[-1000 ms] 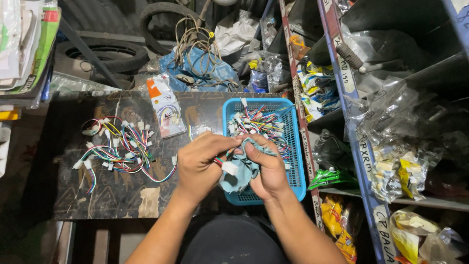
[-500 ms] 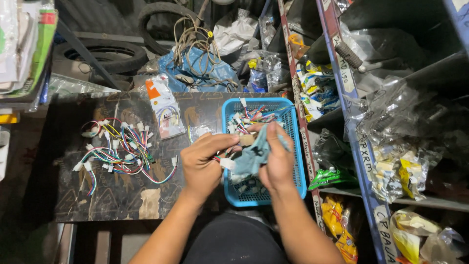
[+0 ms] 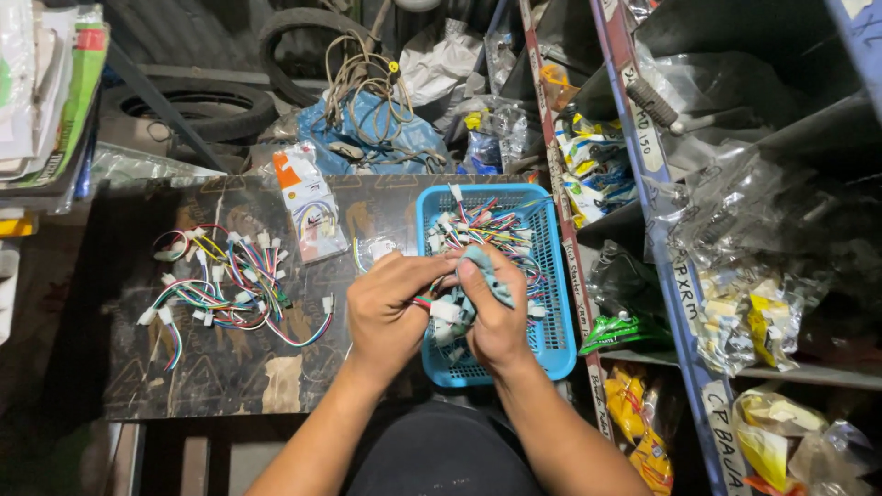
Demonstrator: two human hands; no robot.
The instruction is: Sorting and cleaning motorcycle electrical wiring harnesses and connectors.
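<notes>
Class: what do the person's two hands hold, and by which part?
Both hands, left hand and right hand, pinch a wire harness by its white connector, with a blue cloth.

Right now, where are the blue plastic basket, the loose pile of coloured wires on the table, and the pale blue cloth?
blue plastic basket (image 3: pixel 559 303), head view, right wall.
loose pile of coloured wires (image 3: pixel 230 280), head view, middle of the tangle.
pale blue cloth (image 3: pixel 487 273), head view, fold over the right hand's fingers.

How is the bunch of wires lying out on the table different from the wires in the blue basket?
The wires on the table lie spread loose on the dark table, untouched by either hand. The wires in the blue basket are heaped tightly inside the blue basket, and the left hand and right hand work over them with a bluish cloth. Both bunches have many-coloured strands ending in white plugs.
</notes>
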